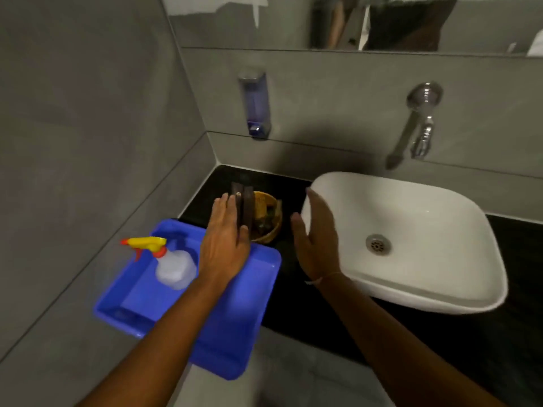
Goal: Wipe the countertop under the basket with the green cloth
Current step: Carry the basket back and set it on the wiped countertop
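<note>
A small woven yellow-brown basket (267, 214) stands on the black countertop (293, 312) in the corner, between the blue tub and the sink. It holds a dark brown upright object (245, 201) and some small dark items. My left hand (226, 239) reaches over the tub, fingers apart, its fingertips at the basket's left side against the brown object. To the basket's right my right hand (316, 236) hovers open, apart from it, in front of the sink's rim. No green cloth is visible.
A blue plastic tub (235, 333) overhangs the counter's front left, holding a spray bottle (170, 262) with a yellow and red trigger. A white basin (411, 239) fills the right side. On the wall hang a soap dispenser (255, 104) and a chrome tap (420, 121).
</note>
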